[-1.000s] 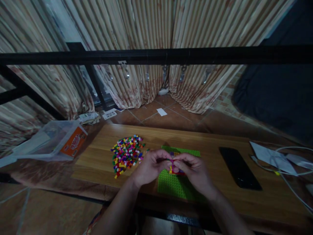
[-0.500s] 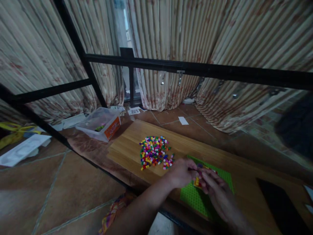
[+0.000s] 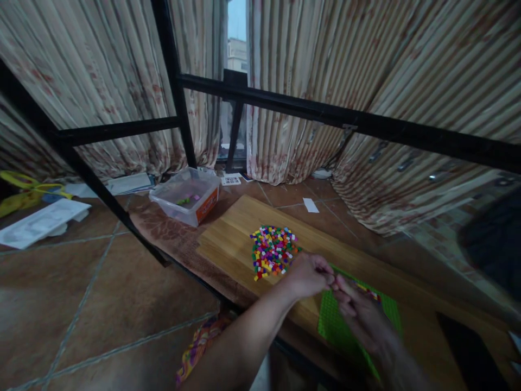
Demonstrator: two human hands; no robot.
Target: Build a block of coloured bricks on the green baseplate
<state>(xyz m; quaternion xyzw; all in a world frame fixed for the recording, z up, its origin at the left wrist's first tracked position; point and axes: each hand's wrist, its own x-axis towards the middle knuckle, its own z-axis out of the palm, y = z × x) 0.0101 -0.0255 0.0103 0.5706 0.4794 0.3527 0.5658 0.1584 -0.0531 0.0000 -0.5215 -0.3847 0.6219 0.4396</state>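
My left hand [image 3: 310,275] and my right hand [image 3: 358,304] meet over the upper left part of a green studded baseplate [image 3: 334,321]. Thumbs and fingertips of both are pinched together, touching or nearly so. Whatever lies between them is too small and covered to name. A row of small coloured toy bricks [image 3: 369,293] shows on the baseplate beyond my right hand, which hides much of the plate. Left of my left hand lies a heap of loose, many-coloured toy bricks [image 3: 273,251].
Heap and baseplate rest on a wooden board [image 3: 228,228]. A clear plastic tub [image 3: 175,209] with a few pieces inside stands at its far left. At right lies a dark flat panel [image 3: 468,347]. Black metal bars [image 3: 285,103] cross in front of the curtains.
The view has shifted, so everything sits further right. Against the baseplate, my hands have moved a little left and away from me. Red and yellow bricks seen beneath the fingers are now hidden.
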